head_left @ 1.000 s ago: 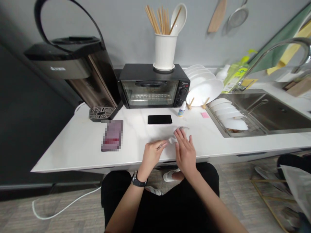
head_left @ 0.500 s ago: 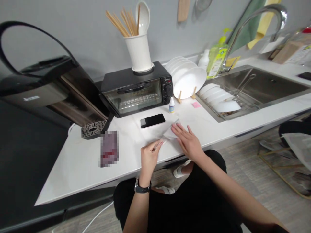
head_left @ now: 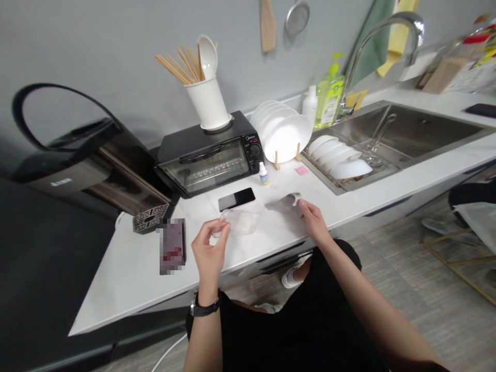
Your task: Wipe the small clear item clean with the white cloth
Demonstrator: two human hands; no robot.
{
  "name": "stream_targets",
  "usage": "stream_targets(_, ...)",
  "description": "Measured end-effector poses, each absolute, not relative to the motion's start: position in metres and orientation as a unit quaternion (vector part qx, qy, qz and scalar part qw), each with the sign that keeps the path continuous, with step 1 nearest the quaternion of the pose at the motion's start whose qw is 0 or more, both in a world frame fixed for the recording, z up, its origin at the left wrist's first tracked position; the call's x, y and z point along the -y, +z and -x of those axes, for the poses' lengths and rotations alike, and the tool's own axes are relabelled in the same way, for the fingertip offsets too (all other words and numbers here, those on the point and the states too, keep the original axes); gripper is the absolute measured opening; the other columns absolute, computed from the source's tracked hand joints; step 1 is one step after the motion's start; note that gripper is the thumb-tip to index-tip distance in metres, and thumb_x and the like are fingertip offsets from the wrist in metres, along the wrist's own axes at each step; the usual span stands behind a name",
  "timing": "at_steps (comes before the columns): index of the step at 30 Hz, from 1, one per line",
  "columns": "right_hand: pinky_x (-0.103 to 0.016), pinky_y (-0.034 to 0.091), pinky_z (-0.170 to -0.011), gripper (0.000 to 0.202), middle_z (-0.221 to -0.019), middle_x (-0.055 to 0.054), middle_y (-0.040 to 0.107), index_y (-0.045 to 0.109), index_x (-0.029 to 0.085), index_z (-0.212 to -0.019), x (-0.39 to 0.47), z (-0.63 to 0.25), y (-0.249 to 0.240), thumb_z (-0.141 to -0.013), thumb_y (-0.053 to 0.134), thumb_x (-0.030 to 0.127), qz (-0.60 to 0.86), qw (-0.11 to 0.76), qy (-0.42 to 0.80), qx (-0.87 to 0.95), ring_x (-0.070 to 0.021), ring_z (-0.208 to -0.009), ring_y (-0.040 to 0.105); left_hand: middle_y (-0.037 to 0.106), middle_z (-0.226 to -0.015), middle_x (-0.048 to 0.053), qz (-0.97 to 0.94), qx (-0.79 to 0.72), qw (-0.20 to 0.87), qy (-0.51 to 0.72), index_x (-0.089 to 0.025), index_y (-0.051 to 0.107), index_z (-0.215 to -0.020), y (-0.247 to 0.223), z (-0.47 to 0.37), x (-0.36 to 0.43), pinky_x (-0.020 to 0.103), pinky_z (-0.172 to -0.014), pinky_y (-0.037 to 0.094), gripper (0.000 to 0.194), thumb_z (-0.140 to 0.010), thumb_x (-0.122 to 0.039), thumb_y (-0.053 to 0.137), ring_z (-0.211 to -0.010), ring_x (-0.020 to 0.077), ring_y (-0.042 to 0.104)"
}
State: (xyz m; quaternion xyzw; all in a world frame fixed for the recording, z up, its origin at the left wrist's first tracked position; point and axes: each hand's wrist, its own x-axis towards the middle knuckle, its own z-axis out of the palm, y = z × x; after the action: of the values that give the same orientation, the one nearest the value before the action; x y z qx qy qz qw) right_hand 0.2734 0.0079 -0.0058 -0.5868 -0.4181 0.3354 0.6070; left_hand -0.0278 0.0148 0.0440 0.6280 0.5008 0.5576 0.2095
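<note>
My left hand point(head_left: 209, 245) pinches the near left corner of a clear phone case point(head_left: 245, 222), held just above the counter. In my right hand point(head_left: 314, 223), the thumb and fingers close on a thin pale wipe point(head_left: 295, 198), which is curled and apart from the case. Behind the case lies a phone point(head_left: 236, 199) with its dark screen up. A small white spray bottle point(head_left: 263, 174) with a blue and yellow label stands upright beyond the phone.
A blurred-out dark packet point(head_left: 172, 247) lies left of my left hand. Farther back stand a coffee machine point(head_left: 116, 170), a toaster oven point(head_left: 213, 163) and a rack of white plates point(head_left: 289, 139). The sink point(head_left: 434, 134) is at the right, with bowls at its near left.
My right hand has lifted off the case and moved right with the wipe, fingers now closed instead of flat. My left hand has moved left with the case. The view has shifted.
</note>
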Motion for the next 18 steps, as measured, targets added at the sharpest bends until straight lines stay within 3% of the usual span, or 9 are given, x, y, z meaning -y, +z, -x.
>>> stream_targets(4,-0.036,0.04,-0.066,0.068,-0.066,0.004,0.039,0.052,0.027,-0.072,-0.001,-0.269,0.006,-0.096,0.056,0.09,0.558,0.599,0.321,0.476,-0.018,-0.068,0.04,0.083,-0.098,0.005,-0.693,-0.455,0.161,0.535,-0.025,0.083,-0.1,0.061,0.016,-0.013,0.038,-0.088,0.066,0.014,-0.101,-0.037,0.075,-0.096,0.0246,0.081)
stream_targets(10,-0.046,0.059,-0.082,0.053,-0.08,-0.006,0.07,0.072,0.029,-0.087,0.026,-0.25,0.039,-0.109,0.05,0.071,0.514,0.589,0.25,0.572,-0.0302,-0.083,0.067,0.088,-0.108,0.009,-0.716,-0.425,0.207,0.513,-0.022,0.087,-0.104,0.064,-0.017,-0.003,0.029,-0.082,0.066,0.018,-0.104,-0.031,0.072,-0.103,0.0235,0.083)
stream_targets(12,-0.047,0.065,-0.088,0.042,-0.092,-0.009,0.079,0.077,0.032,-0.099,0.032,-0.238,0.049,-0.115,0.047,0.056,0.482,0.558,0.185,0.65,-0.0321,-0.091,0.075,0.09,-0.107,0.009,-0.716,-0.426,0.222,0.506,-0.022,0.088,-0.108,0.061,-0.02,-0.002,0.03,-0.082,0.067,0.019,-0.103,-0.032,0.072,-0.098,0.0232,0.086)
stream_targets(15,-0.047,0.07,-0.098,0.036,-0.094,-0.009,0.082,0.078,0.029,-0.107,0.035,-0.217,0.06,-0.117,0.044,0.033,0.427,0.495,0.069,0.754,-0.0283,-0.09,0.079,0.091,-0.098,0.007,-0.714,-0.432,0.214,0.507,-0.021,0.089,-0.106,0.054,-0.019,-0.002,0.031,-0.08,0.068,0.022,-0.099,-0.027,0.069,-0.085,0.0224,0.085)
stream_targets(18,-0.057,0.061,-0.123,0.028,-0.097,-0.008,0.084,0.077,0.021,-0.116,0.035,-0.197,0.066,-0.115,0.049,0.022,0.366,0.458,-0.029,0.81,-0.0271,-0.102,0.082,0.083,-0.072,0.003,-0.713,-0.441,0.207,0.505,-0.021,0.082,-0.079,0.046,-0.014,-0.003,0.03,-0.066,0.063,0.018,-0.089,-0.022,0.067,-0.063,0.0195,0.075)
